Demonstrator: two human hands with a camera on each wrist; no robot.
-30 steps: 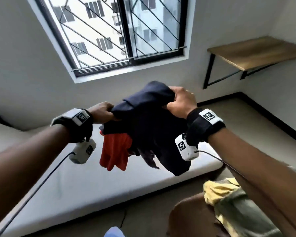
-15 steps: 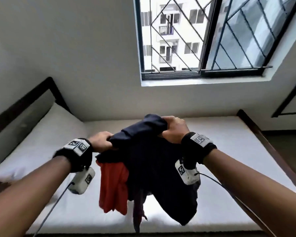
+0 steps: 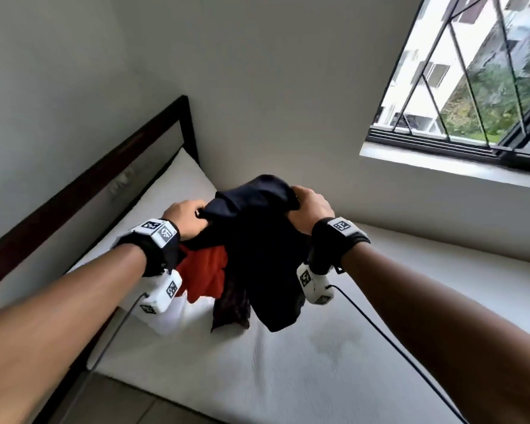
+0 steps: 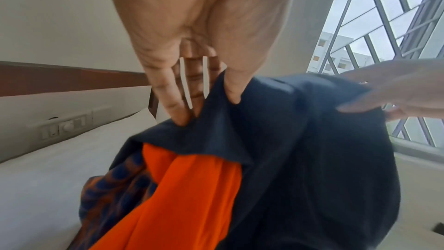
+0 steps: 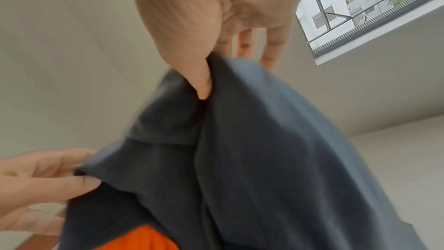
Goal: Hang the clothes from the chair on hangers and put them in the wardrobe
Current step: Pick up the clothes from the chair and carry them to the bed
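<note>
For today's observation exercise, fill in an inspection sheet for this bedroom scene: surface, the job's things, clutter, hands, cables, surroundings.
Surface: white mattress on a dark bed frame, with a faint stain near its middle.
Job's things: navy garment, orange garment and a dark patterned cloth, bundled together and held above the mattress; no hanger or wardrobe seen.
Clutter: nothing seen.
Hands: left hand and right hand both grip the navy garment's top.
Cables: one black cable runs from each wrist camera.
Surroundings: grey walls, barred window, switch panel by the bed.
</note>
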